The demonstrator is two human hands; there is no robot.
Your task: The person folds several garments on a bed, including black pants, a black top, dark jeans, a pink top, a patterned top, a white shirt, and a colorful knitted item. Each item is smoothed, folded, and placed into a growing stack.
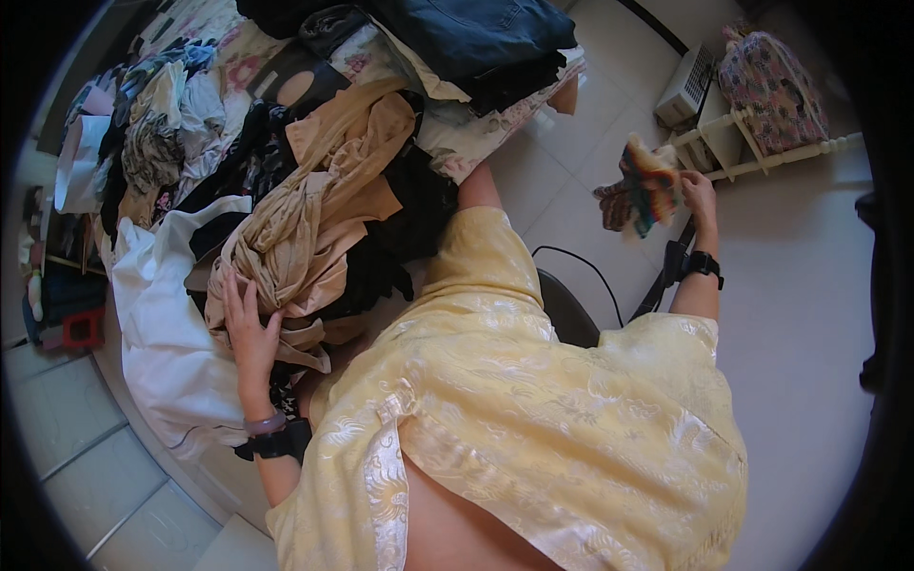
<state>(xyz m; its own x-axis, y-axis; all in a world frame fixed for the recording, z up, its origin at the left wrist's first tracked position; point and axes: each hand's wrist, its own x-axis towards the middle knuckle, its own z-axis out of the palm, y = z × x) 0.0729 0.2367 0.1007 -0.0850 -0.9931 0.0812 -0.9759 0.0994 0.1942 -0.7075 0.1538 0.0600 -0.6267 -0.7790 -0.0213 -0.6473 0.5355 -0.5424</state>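
A heap of tan, creased garments [303, 214] lies in front of me to the left, and my left hand [252, 333] rests on its near end with fingers spread. White cloth [167, 314] hangs beside that hand, and black clothing [419, 205] shows on the heap's right side. Out to the far right, my right hand [700, 195] pinches the edge of a multicoloured patterned cloth [640, 188]. That cloth hangs in the air above the tiled floor, slightly blurred; its exact kind is unclear. Dark straps with small devices sit on both wrists.
Folded dark trousers [486, 38] are stacked on a floral bedspread [457, 143]. More mixed clothes [157, 133] pile up at far left. A cream rack [752, 157] with a patterned bag [771, 90] and a white slatted box [685, 86] stand at right. A black cable [595, 266] curves near a dark seat [568, 314].
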